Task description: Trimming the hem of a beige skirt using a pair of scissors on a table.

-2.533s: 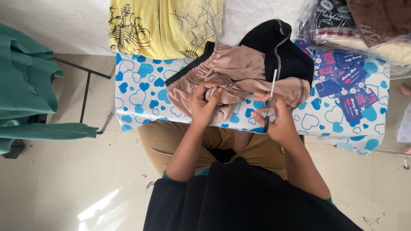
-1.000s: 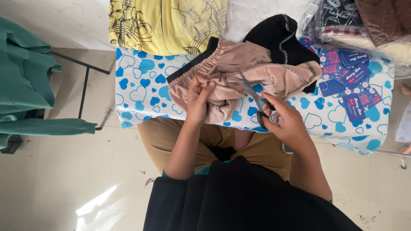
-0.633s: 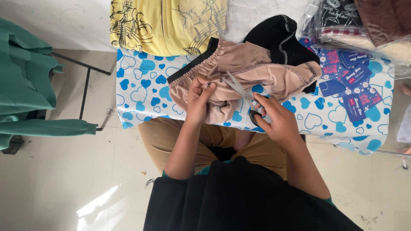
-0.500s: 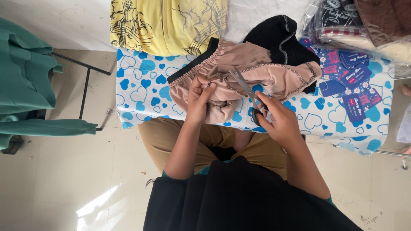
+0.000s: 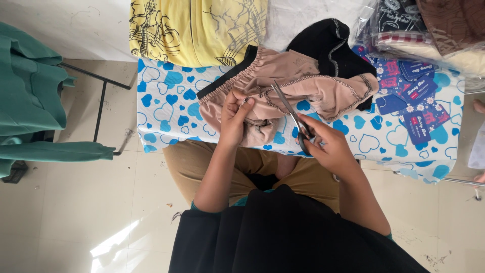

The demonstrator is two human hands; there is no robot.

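Note:
A beige garment [image 5: 303, 83] with a black elastic waistband lies bunched on a table covered in white cloth with blue hearts [image 5: 166, 108]. My left hand [image 5: 233, 119] pinches a fold of the beige fabric near its lower left part. My right hand [image 5: 326, 146] grips a pair of scissors [image 5: 290, 111] by the black handles, blades pointing up and left over the garment, tips close to my left fingers. A black garment [image 5: 333, 48] lies behind the beige one.
Yellow printed cloth [image 5: 197, 28] lies at the table's far edge. Blue paper tags [image 5: 414, 98] and bagged garments [image 5: 429, 28] sit at the right. Green clothes [image 5: 30, 101] hang on a black metal frame [image 5: 101, 103] to the left. Pale tiled floor surrounds.
My right hand has swung the scissors from upright at the right to angled across the beige garment, toward my left hand. My left hand has stayed pinching the fabric.

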